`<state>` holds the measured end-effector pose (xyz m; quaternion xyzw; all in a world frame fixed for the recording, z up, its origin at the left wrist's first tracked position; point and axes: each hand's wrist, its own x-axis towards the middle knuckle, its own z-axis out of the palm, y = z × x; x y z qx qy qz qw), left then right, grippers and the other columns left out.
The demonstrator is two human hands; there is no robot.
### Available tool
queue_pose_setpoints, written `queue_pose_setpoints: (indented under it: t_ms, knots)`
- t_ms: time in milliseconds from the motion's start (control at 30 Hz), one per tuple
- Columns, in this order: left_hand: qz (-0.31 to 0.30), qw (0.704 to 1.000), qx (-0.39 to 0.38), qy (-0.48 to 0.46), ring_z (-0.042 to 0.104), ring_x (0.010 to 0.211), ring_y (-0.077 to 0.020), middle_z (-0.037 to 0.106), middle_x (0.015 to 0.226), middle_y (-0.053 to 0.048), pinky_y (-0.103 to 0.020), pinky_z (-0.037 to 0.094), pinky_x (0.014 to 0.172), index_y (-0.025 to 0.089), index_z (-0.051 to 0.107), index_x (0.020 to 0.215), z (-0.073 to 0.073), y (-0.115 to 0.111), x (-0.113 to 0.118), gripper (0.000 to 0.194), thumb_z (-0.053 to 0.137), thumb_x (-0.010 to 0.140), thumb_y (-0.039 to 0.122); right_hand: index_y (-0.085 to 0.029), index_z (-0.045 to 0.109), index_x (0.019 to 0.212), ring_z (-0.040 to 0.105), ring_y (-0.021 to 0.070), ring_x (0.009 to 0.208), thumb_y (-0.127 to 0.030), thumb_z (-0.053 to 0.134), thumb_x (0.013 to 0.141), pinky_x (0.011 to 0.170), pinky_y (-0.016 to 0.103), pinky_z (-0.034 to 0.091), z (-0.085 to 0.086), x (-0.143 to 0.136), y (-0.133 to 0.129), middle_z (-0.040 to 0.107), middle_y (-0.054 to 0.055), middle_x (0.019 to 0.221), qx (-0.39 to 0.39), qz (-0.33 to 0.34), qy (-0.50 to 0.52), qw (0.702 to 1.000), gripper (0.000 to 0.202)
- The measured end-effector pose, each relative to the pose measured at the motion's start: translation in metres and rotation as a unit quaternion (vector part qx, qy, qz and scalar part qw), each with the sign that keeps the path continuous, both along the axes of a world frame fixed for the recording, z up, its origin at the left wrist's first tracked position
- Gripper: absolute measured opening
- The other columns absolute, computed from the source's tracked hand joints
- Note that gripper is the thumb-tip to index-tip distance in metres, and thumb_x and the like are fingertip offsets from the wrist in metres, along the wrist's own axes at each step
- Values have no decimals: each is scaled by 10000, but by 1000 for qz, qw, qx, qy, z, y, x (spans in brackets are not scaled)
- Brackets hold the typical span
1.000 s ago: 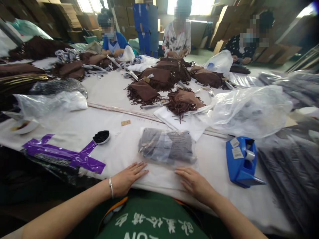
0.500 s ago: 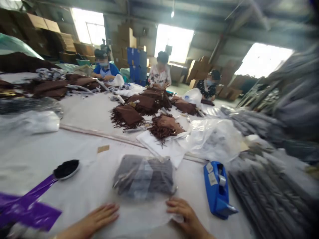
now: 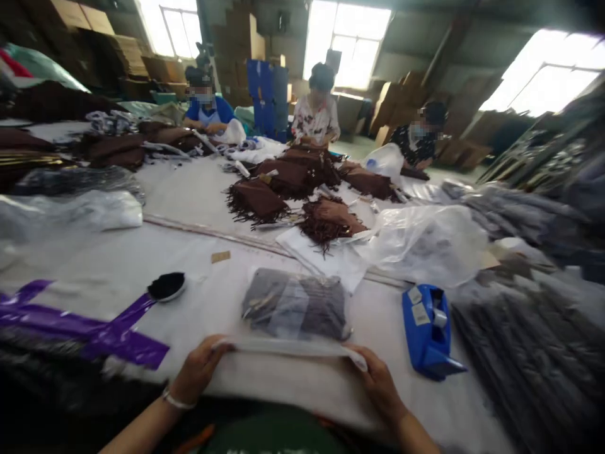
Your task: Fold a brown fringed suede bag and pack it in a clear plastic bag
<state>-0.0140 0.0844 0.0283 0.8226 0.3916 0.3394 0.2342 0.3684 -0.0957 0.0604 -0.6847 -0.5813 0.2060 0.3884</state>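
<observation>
A dark grey folded cloth in a clear plastic bag (image 3: 295,306) lies on the white table in front of me. The bag's near flap is folded into a pale band that runs between my hands. My left hand (image 3: 201,366) pinches the left end of this band, a white bracelet at its wrist. At the right end, my right hand (image 3: 374,375) closes on the corner of the flap. To the right of the bag stands a blue tape dispenser (image 3: 428,334). A black-bristled brush (image 3: 166,287) is at the left.
Purple tape (image 3: 108,337) crosses the table's left side. Beyond the bag lie brown fringed cloths (image 3: 258,200) and a clear plastic bag (image 3: 425,243). Grey bagged pieces (image 3: 515,353) are stacked at the right. Three people sit across the table.
Both hands have gone from lying flat beside the bag to gripping its flap, which is now lifted and folded. The camera view has tilted down and shifted left.
</observation>
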Motion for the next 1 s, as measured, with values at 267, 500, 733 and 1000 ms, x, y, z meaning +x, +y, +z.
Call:
queue_pose_setpoints:
  t_ms: [267,500,733,1000]
  knots:
    - [180,974,-12,135,632,644,-193,639,681,-58,-275,472,613,175,579,813,-3,-13,12,385,312,956,411,-186,572,1039,620,225,603,-480,231,945,582,317,418,-28,-39,-17,652,56,698,-123,-180,-150,964,460]
    - [153,979,62,116,586,843,-199,631,845,-47,-342,437,836,170,574,1009,63,15,23,234,459,930,358,-210,557,836,586,213,579,-497,214,950,497,288,275,-9,-43,1,615,47,621,-169,-191,-216,943,461]
    - [-169,978,32,119,493,983,-224,572,931,-58,-381,425,897,170,569,812,71,-8,118,163,664,807,302,-220,542,897,589,228,646,-523,206,936,534,290,288,-8,-43,-4,644,64,717,-170,-210,-131,954,454]
    - [-159,985,-25,58,488,876,-205,546,838,-39,-363,419,833,177,514,748,41,-1,129,168,581,866,277,-235,550,689,557,186,554,-558,477,834,539,268,326,7,-23,8,585,-2,566,-134,-236,-12,962,361]
